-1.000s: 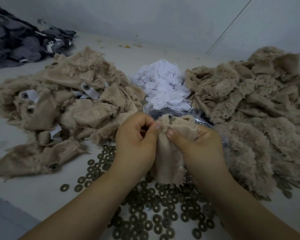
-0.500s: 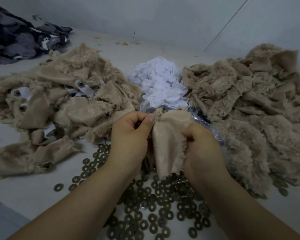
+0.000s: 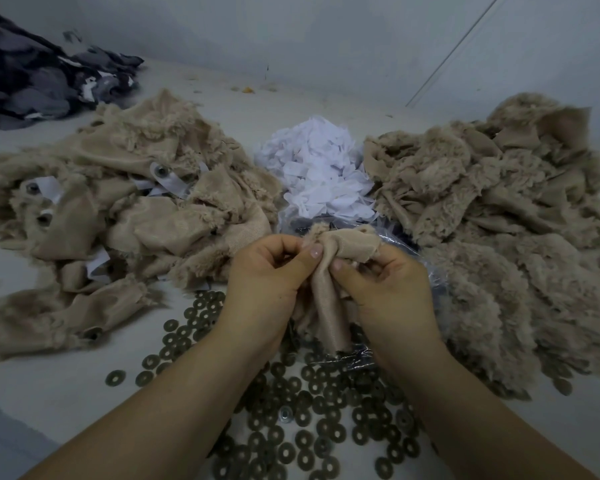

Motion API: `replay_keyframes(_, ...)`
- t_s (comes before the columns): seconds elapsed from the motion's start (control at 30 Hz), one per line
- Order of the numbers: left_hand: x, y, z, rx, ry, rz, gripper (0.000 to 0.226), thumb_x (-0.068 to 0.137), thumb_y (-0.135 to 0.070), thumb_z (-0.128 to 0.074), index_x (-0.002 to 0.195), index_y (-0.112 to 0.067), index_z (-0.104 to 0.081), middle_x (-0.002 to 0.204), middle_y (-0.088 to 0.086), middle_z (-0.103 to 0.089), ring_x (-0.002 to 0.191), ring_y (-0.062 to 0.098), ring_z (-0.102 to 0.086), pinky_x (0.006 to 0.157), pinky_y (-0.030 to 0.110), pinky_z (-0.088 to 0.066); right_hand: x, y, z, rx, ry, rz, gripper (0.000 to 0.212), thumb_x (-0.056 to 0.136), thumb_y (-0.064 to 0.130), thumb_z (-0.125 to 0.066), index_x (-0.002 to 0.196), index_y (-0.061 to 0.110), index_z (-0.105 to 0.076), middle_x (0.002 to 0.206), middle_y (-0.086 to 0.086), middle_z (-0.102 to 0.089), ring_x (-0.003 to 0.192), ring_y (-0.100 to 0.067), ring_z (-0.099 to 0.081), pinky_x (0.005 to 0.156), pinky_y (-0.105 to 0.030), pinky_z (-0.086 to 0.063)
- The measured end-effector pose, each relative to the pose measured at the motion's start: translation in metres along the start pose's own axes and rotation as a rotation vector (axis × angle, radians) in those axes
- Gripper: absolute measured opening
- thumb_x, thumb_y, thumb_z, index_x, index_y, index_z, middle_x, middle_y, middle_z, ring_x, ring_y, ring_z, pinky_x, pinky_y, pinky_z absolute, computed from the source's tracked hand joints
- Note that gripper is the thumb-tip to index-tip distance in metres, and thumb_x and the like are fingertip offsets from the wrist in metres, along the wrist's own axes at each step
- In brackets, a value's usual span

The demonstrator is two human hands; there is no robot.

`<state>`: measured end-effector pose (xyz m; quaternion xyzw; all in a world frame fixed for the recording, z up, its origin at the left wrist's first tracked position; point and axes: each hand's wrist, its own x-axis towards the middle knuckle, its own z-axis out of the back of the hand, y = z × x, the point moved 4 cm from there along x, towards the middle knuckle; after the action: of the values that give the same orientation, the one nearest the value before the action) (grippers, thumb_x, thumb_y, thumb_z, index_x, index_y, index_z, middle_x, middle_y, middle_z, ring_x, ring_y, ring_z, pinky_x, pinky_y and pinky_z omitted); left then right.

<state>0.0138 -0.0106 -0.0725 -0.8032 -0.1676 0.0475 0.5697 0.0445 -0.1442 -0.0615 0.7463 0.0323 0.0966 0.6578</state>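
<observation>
The beige plush piece [image 3: 328,306] hung between both hands in the head view, above the scattered dark washers [image 3: 291,414] and in front of the heap of white tags [image 3: 317,174]. The left hand [image 3: 267,275] pinched its bunched top edge between thumb and curled fingers. Just beside it, the right hand [image 3: 392,289] had its thumb and fingers clamped on the same fold. A pile of plush pieces with tags [image 3: 136,209] lay to the left on the table [image 3: 66,382], and a larger plush pile [image 3: 499,230] lay to the right. The likely trouble was the grip: the fabric looked soft and fuzzy, so a loose pinch could let the fold slip, and the piece could then drop among the washers
</observation>
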Motion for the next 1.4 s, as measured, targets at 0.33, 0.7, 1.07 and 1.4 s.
replay_keyframes(0.33,0.006,0.001,0.008,-0.040,0.014,0.002,0.022,0.063,-0.037,-0.080,0.068,-0.019,-0.069,0.061,0.011,-0.059,0.047,0.023,-0.047,0.041,0.026,-0.041,0.005,-0.007,-0.003,0.284,0.172,-0.223,0.046,0.094,-0.013,-0.044,0.089,0.016,-0.079,0.098,-0.015,-0.076,0.090,-0.027,-0.073,0.085,-0.043,-0.060)
replay_keyframes(0.7,0.002,-0.004,0.005,0.046,0.003,-0.043,0.024,0.079,-0.001,-0.073,0.063,-0.020,-0.072,0.055,-0.001,-0.063,0.042,0.003,-0.055,0.040,0.014,-0.043,0.000,-0.006,-0.002,0.164,0.145,-0.130,0.045,0.059,0.025,-0.083,0.098,0.005,-0.076,0.100,-0.017,-0.076,0.097,-0.032,-0.073,0.088,-0.047,-0.058)
replay_keyframes(1.07,-0.003,-0.006,0.004,0.188,-0.058,-0.171,0.016,0.081,-0.003,-0.076,0.073,-0.017,-0.074,0.071,0.005,-0.071,0.065,0.013,-0.064,0.062,0.024,-0.056,0.001,-0.002,0.006,-0.070,-0.004,0.074,0.015,0.083,0.000,-0.075,0.093,0.011,-0.078,0.088,-0.004,-0.079,0.088,-0.019,-0.076,0.083,-0.039,-0.061)
replay_keyframes(1.4,-0.002,-0.011,0.006,0.257,-0.069,-0.279,0.016,0.078,-0.007,-0.078,0.075,-0.023,-0.076,0.076,-0.002,-0.073,0.070,0.009,-0.067,0.066,0.020,-0.056,0.004,-0.011,0.003,0.063,0.080,-0.065,0.010,0.086,0.005,-0.073,0.095,0.008,-0.077,0.084,-0.008,-0.077,0.075,-0.020,-0.075,0.065,-0.031,-0.060)
